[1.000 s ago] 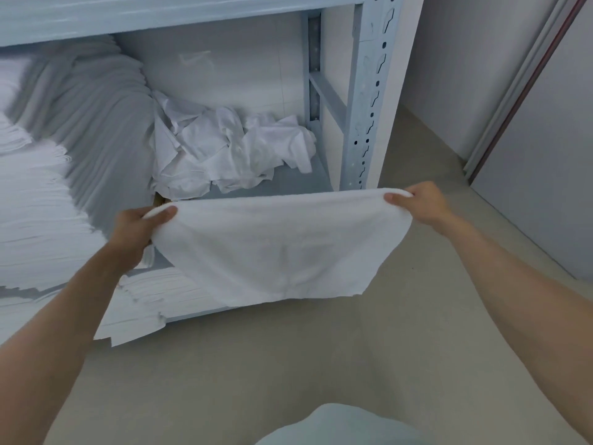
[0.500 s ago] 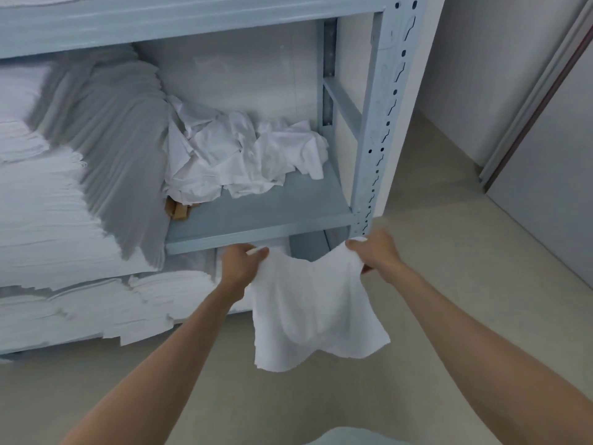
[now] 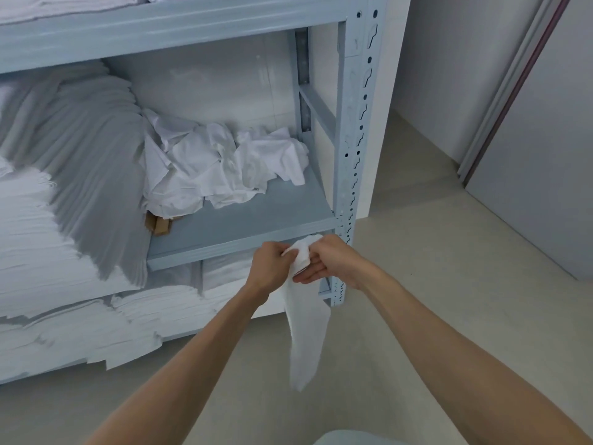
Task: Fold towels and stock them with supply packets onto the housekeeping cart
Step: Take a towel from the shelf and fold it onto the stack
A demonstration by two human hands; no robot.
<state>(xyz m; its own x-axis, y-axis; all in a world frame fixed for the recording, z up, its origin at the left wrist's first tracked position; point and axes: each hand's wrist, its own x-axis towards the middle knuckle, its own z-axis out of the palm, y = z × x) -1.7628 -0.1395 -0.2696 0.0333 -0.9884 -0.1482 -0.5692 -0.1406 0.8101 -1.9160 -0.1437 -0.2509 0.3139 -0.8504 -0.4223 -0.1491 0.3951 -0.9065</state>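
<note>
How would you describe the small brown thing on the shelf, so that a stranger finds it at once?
Start at the pale blue metal shelving unit and find its middle shelf board. At the front left foot of the crumpled white cloth heap lies the small brown cardboard piece. It is the only brown thing among white linen.

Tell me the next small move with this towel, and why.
Probably pass both top corners into the left hand, then slide the right hand down to the hanging fold. The towel hangs doubled in a narrow strip, with both hands meeting at its top, so the first fold looks made and the lower part hangs loose.
</note>
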